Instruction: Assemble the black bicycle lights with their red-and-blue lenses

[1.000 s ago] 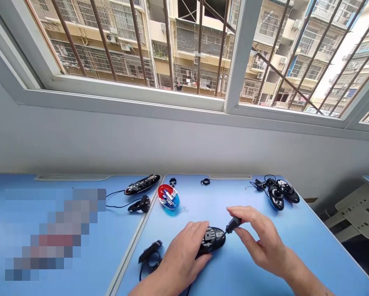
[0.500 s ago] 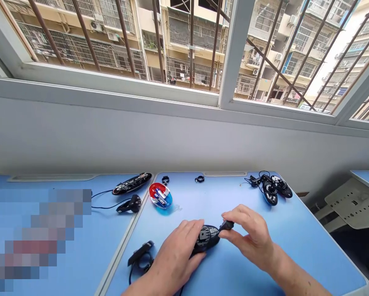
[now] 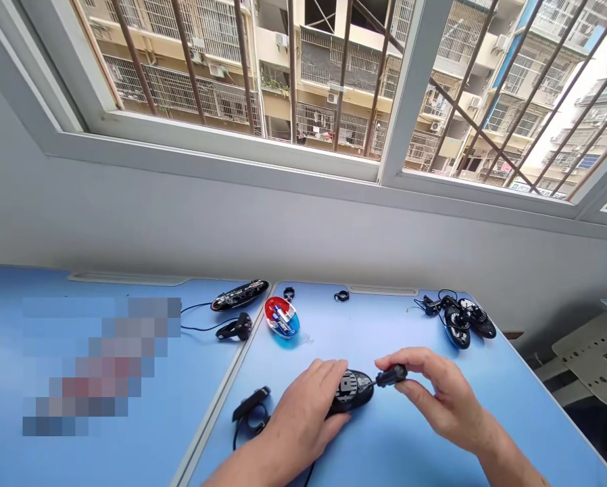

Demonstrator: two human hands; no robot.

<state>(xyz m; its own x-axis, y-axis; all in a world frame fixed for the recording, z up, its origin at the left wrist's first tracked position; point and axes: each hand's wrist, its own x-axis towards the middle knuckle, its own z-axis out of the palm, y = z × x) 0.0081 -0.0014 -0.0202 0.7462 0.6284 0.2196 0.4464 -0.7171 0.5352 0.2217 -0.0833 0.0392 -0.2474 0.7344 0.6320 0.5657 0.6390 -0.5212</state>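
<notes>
On the blue desk, my left hand is wrapped over a black oval device with a slotted grille on top, and hides its left end. My right hand pinches the black handle of a short screwdriver between thumb and fingers. Its thin shaft points left, with the tip at the device's right end; whether it sits in a screw is too small to tell. A cable runs out beneath my left hand. Just left of that hand lies a black clip-like part with a ring and a wire.
A red and blue oval dish holds several batteries. Black ring clamps lie near the wall. More black oval devices with wires rest at the back right. Across the desk seam are another long device and a wired black part.
The camera view has shifted, so the scene sits further right. My right hand has drawn slightly away from the device, and more of the screwdriver's handle and shaft shows. My left hand keeps its hold.
</notes>
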